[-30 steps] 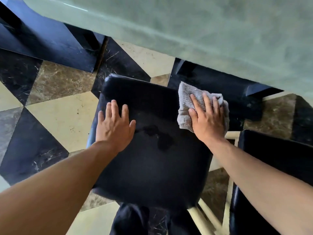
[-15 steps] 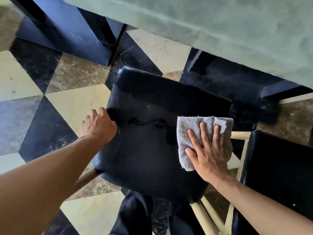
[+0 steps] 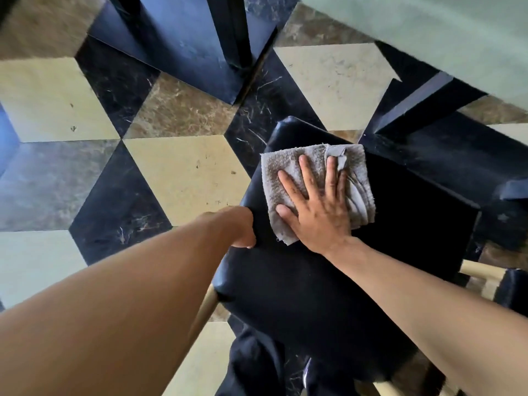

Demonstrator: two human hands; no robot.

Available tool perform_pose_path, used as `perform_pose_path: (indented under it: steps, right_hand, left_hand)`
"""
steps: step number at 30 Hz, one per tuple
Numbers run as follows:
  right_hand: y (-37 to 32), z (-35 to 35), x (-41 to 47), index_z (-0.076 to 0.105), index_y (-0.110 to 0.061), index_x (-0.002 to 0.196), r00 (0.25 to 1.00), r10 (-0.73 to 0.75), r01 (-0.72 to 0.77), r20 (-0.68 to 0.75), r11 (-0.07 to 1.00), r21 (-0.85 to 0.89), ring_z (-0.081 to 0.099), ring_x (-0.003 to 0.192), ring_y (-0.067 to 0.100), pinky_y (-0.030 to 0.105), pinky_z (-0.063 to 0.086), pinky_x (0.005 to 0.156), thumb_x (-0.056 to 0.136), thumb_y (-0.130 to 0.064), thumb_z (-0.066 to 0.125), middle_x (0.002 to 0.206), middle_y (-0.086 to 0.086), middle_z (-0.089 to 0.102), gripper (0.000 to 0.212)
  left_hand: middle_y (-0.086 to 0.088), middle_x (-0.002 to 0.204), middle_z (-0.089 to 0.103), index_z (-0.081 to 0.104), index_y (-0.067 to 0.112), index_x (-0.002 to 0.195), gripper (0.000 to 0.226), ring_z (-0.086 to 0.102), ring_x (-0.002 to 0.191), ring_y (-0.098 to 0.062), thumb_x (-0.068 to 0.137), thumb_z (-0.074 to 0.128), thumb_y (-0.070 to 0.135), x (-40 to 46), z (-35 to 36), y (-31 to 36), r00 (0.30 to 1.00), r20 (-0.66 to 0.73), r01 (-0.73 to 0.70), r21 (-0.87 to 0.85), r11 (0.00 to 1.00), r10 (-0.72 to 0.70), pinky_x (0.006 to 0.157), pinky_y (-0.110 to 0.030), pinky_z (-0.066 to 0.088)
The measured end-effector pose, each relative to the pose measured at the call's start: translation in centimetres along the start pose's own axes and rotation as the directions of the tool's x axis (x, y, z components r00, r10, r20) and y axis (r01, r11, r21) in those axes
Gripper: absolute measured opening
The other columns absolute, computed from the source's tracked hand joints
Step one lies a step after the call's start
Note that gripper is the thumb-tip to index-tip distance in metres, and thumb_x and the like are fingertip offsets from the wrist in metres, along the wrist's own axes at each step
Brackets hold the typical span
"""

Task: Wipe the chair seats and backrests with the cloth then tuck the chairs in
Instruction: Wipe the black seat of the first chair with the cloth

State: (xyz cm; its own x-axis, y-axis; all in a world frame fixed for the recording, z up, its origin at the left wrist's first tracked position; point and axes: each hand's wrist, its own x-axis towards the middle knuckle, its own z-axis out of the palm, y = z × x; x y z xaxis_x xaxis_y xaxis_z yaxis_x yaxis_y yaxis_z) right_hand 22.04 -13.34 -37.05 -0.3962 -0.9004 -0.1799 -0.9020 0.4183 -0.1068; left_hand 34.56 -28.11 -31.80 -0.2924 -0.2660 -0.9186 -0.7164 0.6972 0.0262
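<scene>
1. On a black padded chair seat (image 3: 328, 281), seen from the head camera, a person's right hand (image 3: 317, 207) lies flat with fingers spread, pressing a folded grey cloth (image 3: 288, 164) against the seat's far left portion.
2. At the seat's left edge, the left hand (image 3: 238, 224) grips the cushion's side; its fingers curl out of sight under the rim, with only the knuckles and wrist showing.
3. Beneath the seat, pale wooden chair legs (image 3: 204, 310) angle out at the lower left and lower right of the frame.
4. Beyond the chair, a pale green bench (image 3: 443, 32) fills the upper right corner, its dark base (image 3: 445, 155) standing just past the seat's far edge.
5. Under everything, the floor (image 3: 183, 178) shows a cube pattern of cream, brown and black marble tiles.
6. At the right edge, part of a second black chair (image 3: 514, 287) is visible just beside the first.
</scene>
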Motion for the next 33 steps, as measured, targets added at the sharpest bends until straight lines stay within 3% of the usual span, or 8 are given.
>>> perform_pose_path:
  steps: [6, 9, 11, 17, 22, 26, 29, 33]
  right_hand:
    - [-3.8, -1.3, 4.8, 0.033, -0.046, 0.153, 1.000, 0.026, -0.026, 0.011, 0.999, 0.046, -0.007, 0.150, 0.052, 0.069, -0.002, 0.118, 0.096, -0.072, 0.025, 0.170, 0.006, 0.006, 0.063]
    - [-5.6, -1.3, 3.5, 0.047, -0.049, 0.138, 0.996, -0.084, 0.083, 0.007, 0.993, 0.079, -0.005, 0.150, 0.054, 0.069, -0.002, 0.119, 0.087, -0.076, 0.038, 0.169, 0.007, 0.015, 0.058]
    - [-6.7, -0.8, 2.1, 0.050, -0.046, 0.132, 0.975, -0.222, 0.219, 0.029, 0.973, 0.071, -0.005, 0.149, 0.055, 0.069, -0.001, 0.119, 0.082, -0.073, 0.044, 0.168, 0.009, 0.017, 0.057]
    - [-5.1, -1.1, 3.8, 0.035, -0.049, 0.146, 0.922, -0.331, 0.353, 0.202, 0.931, -0.086, -0.022, 0.149, 0.047, 0.066, -0.008, 0.119, 0.086, -0.078, 0.020, 0.170, 0.007, 0.002, 0.069]
    - [-1.4, -2.5, 10.2, 0.054, -0.038, 0.136, 0.992, -0.072, 0.080, 0.101, 0.994, -0.079, 0.009, 0.151, 0.047, 0.064, 0.002, 0.121, 0.087, -0.070, 0.027, 0.163, 0.006, 0.026, 0.064]
    - [-0.4, -3.1, 15.6, 0.051, -0.041, 0.127, 0.960, 0.245, -0.250, 0.137, 0.968, 0.021, 0.047, 0.121, 0.044, 0.055, 0.034, 0.103, 0.083, -0.064, 0.027, 0.145, 0.004, 0.044, 0.054]
    - [-1.4, -2.9, 15.5, 0.053, -0.039, 0.128, 0.963, 0.220, -0.217, 0.158, 0.976, -0.036, 0.045, 0.122, 0.044, 0.057, 0.033, 0.105, 0.085, -0.060, 0.026, 0.148, 0.004, 0.043, 0.054]
    - [-4.4, -2.8, 10.9, 0.066, -0.030, 0.116, 0.994, 0.018, -0.012, 0.108, 0.998, -0.054, 0.012, 0.149, 0.050, 0.068, 0.007, 0.119, 0.087, -0.050, 0.036, 0.157, 0.004, 0.037, 0.046]
  left_hand:
    - [-0.006, 0.099, 0.066, 0.063, 0.011, 0.114, 0.031, 0.067, 0.089, -0.026, 0.086, 0.067, 0.023, 1.1, -4.4, -4.2, 0.990, 0.139, 0.008, 0.069, 0.998, -0.017, 0.077, -0.037, 0.058]
    - [-0.006, 0.094, 0.062, 0.061, 0.009, 0.116, 0.029, 0.060, 0.085, -0.026, 0.089, 0.057, 0.019, 1.9, -5.1, -6.4, 0.996, -0.088, -0.002, 0.135, 0.991, 0.014, 0.073, -0.036, 0.054]
    - [-0.011, 0.110, 0.064, 0.059, 0.011, 0.121, 0.031, 0.062, 0.094, -0.030, 0.092, 0.052, 0.020, 2.4, -5.1, -7.3, 0.972, -0.232, -0.005, 0.129, 0.992, 0.035, 0.078, -0.037, 0.055]
    - [-0.007, 0.148, 0.044, 0.021, 0.025, 0.154, 0.056, 0.057, 0.119, -0.032, 0.103, 0.044, 0.031, 2.6, -3.9, -7.7, 0.856, -0.406, -0.337, 0.031, 0.941, 0.320, 0.086, -0.040, 0.049]
    - [-0.003, 0.161, 0.028, 0.013, 0.024, 0.158, 0.063, 0.051, 0.128, -0.032, 0.104, 0.043, 0.034, 2.1, -2.6, -8.5, 0.820, -0.500, -0.351, -0.054, 0.935, 0.279, 0.090, -0.040, 0.047]
    - [-0.007, 0.161, 0.030, 0.016, 0.022, 0.158, 0.062, 0.048, 0.132, -0.033, 0.104, 0.044, 0.032, 2.0, -1.2, -9.6, 0.829, -0.521, -0.333, -0.171, 0.928, 0.201, 0.098, -0.040, 0.043]
    - [-0.010, 0.160, 0.031, 0.016, 0.022, 0.158, 0.063, 0.046, 0.134, -0.034, 0.104, 0.046, 0.031, 1.6, 0.3, -10.4, 0.842, -0.514, -0.326, -0.239, 0.915, 0.165, 0.102, -0.042, 0.042]
    - [-0.010, 0.156, 0.038, 0.017, 0.022, 0.157, 0.062, 0.046, 0.135, -0.031, 0.103, 0.046, 0.029, 0.8, 2.6, -11.6, 0.870, -0.476, -0.291, -0.287, 0.913, 0.128, 0.102, -0.041, 0.042]
